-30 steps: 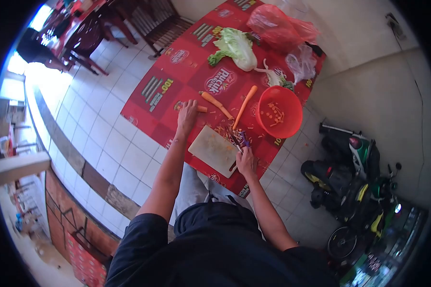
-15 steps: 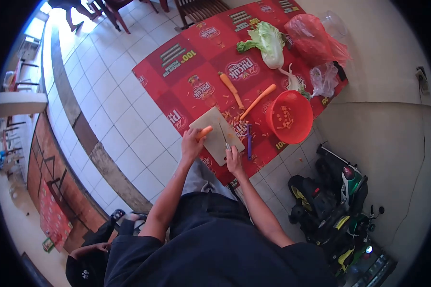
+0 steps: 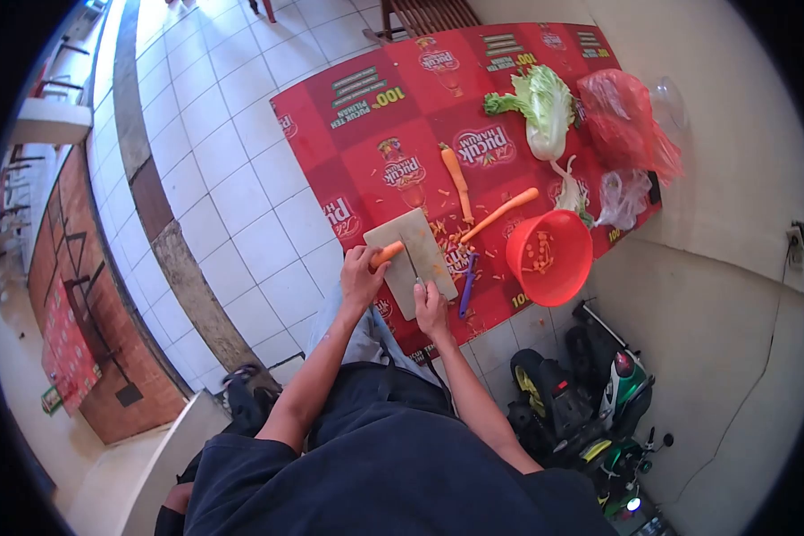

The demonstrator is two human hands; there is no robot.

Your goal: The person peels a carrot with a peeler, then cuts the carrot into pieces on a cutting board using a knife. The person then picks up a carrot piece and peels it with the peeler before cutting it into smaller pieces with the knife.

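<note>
One carrot (image 3: 388, 254) of three, left hand (image 3: 361, 277) pinching, has neared one knife (image 3: 412, 263) clasped in right hand (image 3: 431, 309).

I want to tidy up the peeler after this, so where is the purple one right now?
In the head view, the purple peeler lies on the red tablecloth, between the cutting board and the red bowl.

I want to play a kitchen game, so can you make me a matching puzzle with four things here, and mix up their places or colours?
1. Knife
2. Short carrot
3. Bowl
4. Chinese cabbage

A. In the left hand
B. In the right hand
C. Green and white, leafy
D. Red, with orange pieces inside

Pairs: 1-B, 2-A, 3-D, 4-C
</note>
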